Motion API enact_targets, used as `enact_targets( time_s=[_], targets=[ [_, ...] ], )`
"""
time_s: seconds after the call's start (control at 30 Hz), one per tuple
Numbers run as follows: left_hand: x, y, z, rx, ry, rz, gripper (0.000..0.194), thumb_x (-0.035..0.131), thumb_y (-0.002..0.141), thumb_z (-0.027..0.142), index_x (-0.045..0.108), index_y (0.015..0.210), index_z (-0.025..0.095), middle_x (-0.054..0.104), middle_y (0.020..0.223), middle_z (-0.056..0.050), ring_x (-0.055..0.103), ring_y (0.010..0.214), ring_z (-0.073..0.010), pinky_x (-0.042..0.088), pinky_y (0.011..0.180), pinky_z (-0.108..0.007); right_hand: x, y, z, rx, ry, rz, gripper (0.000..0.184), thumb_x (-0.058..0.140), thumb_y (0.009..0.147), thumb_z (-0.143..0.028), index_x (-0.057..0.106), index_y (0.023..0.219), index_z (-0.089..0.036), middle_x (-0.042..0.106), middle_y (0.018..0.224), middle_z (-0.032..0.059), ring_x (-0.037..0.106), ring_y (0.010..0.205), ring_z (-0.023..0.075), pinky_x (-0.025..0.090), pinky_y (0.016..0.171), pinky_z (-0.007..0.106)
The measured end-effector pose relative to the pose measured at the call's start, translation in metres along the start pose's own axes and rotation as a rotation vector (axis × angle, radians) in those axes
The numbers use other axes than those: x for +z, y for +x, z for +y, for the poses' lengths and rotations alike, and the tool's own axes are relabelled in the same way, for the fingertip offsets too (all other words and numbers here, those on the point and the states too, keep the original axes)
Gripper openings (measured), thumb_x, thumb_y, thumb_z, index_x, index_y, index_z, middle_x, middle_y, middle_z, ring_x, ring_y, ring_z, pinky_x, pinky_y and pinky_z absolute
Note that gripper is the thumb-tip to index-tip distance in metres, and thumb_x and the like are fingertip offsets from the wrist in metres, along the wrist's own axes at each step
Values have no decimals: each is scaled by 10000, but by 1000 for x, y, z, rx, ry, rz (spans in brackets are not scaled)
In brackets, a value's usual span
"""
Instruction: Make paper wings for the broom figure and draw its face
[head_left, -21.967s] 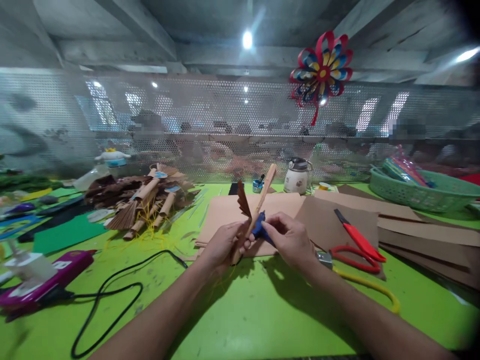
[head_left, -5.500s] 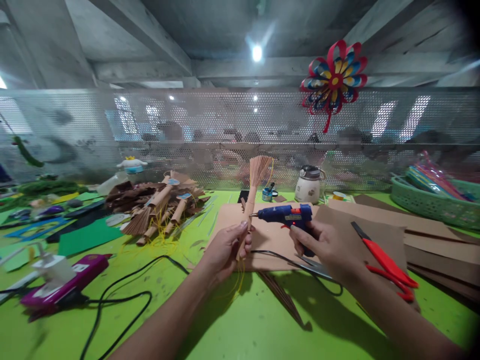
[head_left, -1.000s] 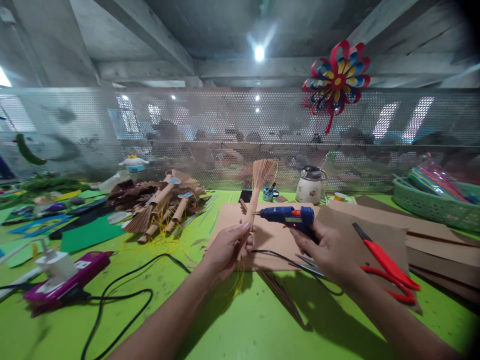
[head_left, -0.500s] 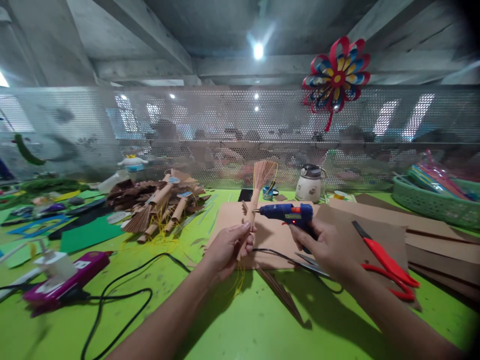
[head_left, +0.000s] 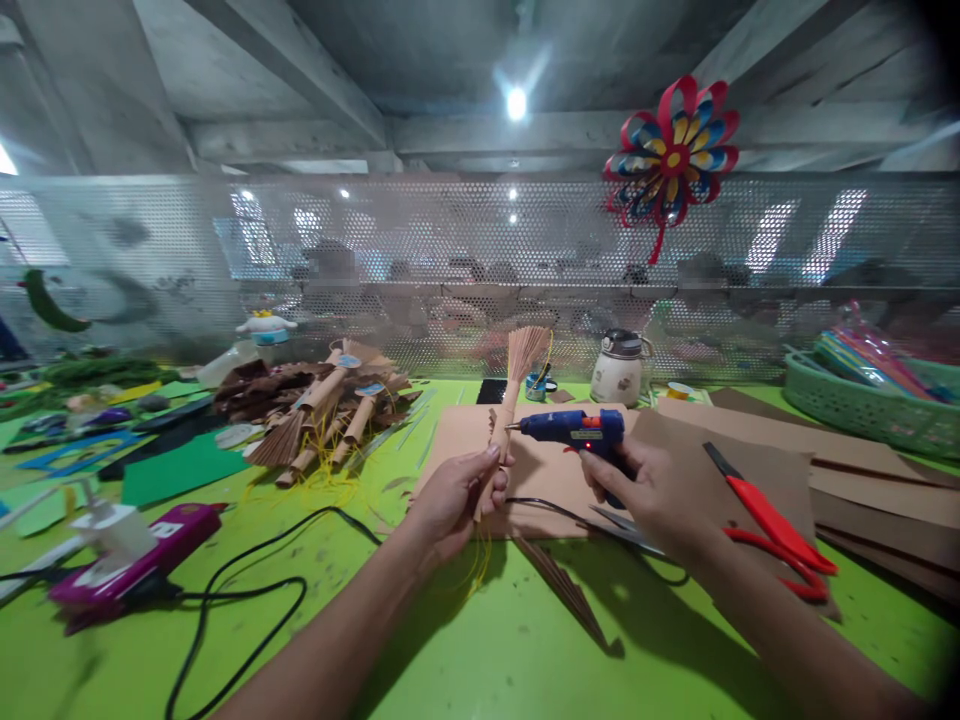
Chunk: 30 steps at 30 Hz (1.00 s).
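Closed around a brown paper roll (head_left: pixel 504 425) is my left hand (head_left: pixel 463 498); the roll stands tilted, with a pleated fan-shaped top and yellow string hanging from it. My right hand (head_left: pixel 637 485) grips a blue hot glue gun (head_left: pixel 577 428) with a small red light lit. The gun's nozzle points left, at or very close to the roll's side; contact cannot be made out. Under both hands lies a tan paper sheet (head_left: pixel 442 450). A dark pleated paper strip (head_left: pixel 570 595) lies just in front.
Red-handled scissors (head_left: pixel 780 525) lie on brown paper at right. A black cord (head_left: pixel 217 570) loops on the green table near a purple power strip (head_left: pixel 142 565). Similar paper rolls (head_left: pixel 322 400) are heaped at left. A jug (head_left: pixel 619 368) and green basket (head_left: pixel 862 405) stand behind.
The glue gun's nozzle has shifted slightly down along the paper roll. My left hand keeps its hold, almost unmoved.
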<state>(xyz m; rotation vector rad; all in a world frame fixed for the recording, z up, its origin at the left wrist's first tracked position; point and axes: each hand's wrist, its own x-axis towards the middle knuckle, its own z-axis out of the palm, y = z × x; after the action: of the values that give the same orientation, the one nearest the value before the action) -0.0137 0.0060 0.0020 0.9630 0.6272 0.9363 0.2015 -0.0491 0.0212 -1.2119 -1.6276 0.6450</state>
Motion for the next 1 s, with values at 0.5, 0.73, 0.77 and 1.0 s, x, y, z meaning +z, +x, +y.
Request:
enact_targets(
  time_s=[0.5, 0.73, 0.77, 1.0],
  targets=[
    [2, -1, 9, 128, -34, 185, 159, 534, 863, 228, 618, 800, 108, 537, 602, -8, 495, 477, -66, 356, 387, -130, 18, 47, 61, 47, -584, 248, 273, 545, 894, -320, 570, 1105, -148, 611, 1081, 70, 613, 919, 188, 514, 785, 393],
    [-1, 3, 2, 161, 23, 184, 190, 550, 853, 247, 642, 840, 80, 563, 594, -29, 491, 458, -72, 371, 400, -147, 34, 70, 68, 32, -897, 119, 309, 550, 892, -304, 548, 1171, -169, 561, 1207, 88, 583, 1021, 218, 496, 846, 433],
    [-2, 5, 1, 161, 29, 185, 191, 548, 852, 246, 641, 831, 81, 559, 589, -28, 495, 459, -75, 367, 398, -149, 33, 72, 67, 39, -920, 91, 307, 550, 892, -305, 550, 1168, -172, 562, 1207, 88, 583, 1020, 216, 496, 847, 432],
    [-4, 9, -1, 167, 65, 175, 187, 553, 844, 241, 633, 855, 72, 558, 593, -31, 509, 489, -86, 376, 417, -154, 23, 33, 33, 50, -953, -59, 270, 539, 890, -335, 588, 1089, -160, 581, 1171, 87, 569, 1024, 216, 458, 870, 430]
  ],
)
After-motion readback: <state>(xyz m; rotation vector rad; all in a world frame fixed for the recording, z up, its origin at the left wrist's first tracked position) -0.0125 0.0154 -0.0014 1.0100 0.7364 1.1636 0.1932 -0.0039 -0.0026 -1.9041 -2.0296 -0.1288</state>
